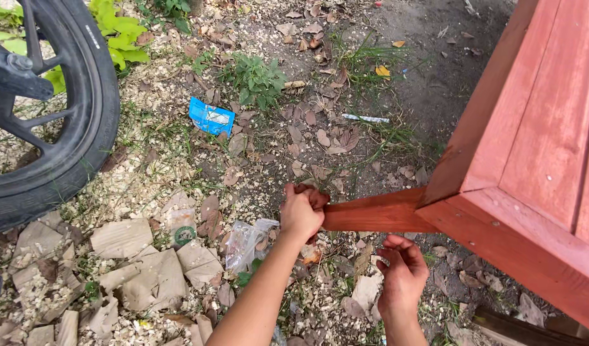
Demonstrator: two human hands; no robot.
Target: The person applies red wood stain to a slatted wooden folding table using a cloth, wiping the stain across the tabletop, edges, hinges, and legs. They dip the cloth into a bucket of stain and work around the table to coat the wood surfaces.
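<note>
**Left hand clamped on a red table leg, outdoors on littered ground**

From the head camera, looking straight down: the left hand [301,214] is clenched tight round the end of a red-stained wooden leg [377,213], fingers wrapped over the top of it. That leg runs sideways from the fist to the corner of a red wooden table [531,147], which fills the right side of the view, its framed top tilted toward us. The leg's far end meets the underside of that corner; its near end is buried in the fist.

The right hand [403,272] hangs just below the leg, palm up, fingers curled but loose and holding nothing. It sits near the leg without touching it.

Underneath it all is bare ground [435,83], scattered with dry leaves, sawdust and wood chips. Just left of the left hand lies a crumpled clear plastic bag [246,243], and beyond that a spread of torn cardboard pieces [147,269] toward the lower left corner. A blue wrapper [211,116] lies further up, well apart from the hands. A black motorcycle wheel [70,122] stands at the upper left edge, with green weeds [259,80] growing near the top of the view.
</note>
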